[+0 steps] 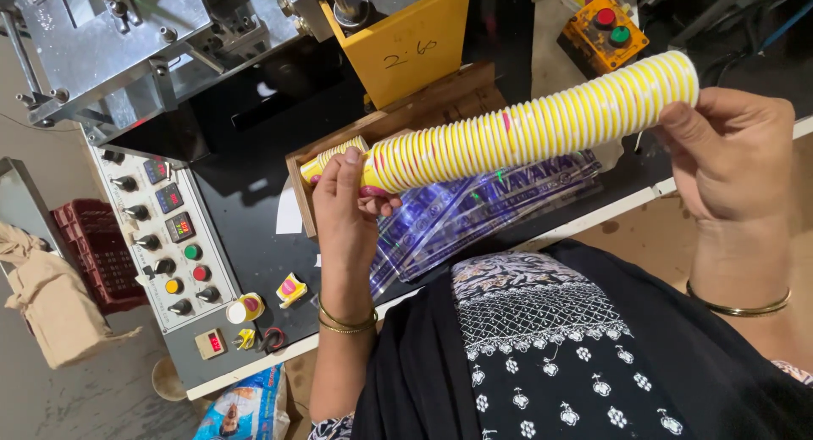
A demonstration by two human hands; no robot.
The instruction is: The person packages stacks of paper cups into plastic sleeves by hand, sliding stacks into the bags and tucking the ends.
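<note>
A long stack of nested yellow-and-white paper cups lies slanted across the middle of the view, held above the bench. My left hand grips its lower end, fingers wrapped around the cups near a wooden tray. My right hand holds the upper end, with the thumb against the rim of the outermost cup. More yellow cups lie in the wooden tray just behind my left hand. Shiny printed plastic sleeves lie on the black bench below the stack.
A grey control panel with knobs, displays and coloured buttons is at the left. A metal machine and a yellow chute stand behind. An orange box with a red and a green button sits at the back right. A red crate stands on the floor.
</note>
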